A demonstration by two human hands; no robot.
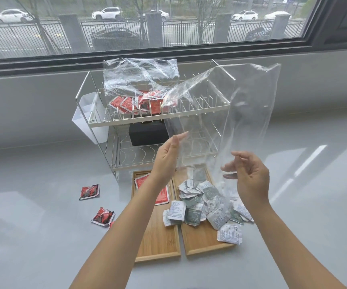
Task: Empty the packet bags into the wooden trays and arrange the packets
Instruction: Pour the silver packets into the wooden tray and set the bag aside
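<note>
Grey counter [43,236] under a street-facing window is where you stand, with the clear bag [231,113] lifted upside down between your hands. Your left hand [168,157] has straight fingers laid against the bag's edge; whether the thumb pinches the film I cannot tell. Your right hand [249,176] has loosely curled fingers at the bag's mouth, and a firm grip is not plain either. Below your fingers the grey-white packets [206,205] lie heaped on the right wooden tray [206,245], some spilling past its rims. By your left wrist, the left wooden tray [158,240] holds a few red packets [162,195]. Beyond your fingertips, another bag [139,78] of red ones waits on the rack [199,113]. Two dark red packets [96,203] lie loose to the left. Judging so: one bag emptied, arranging barely begun.
</note>
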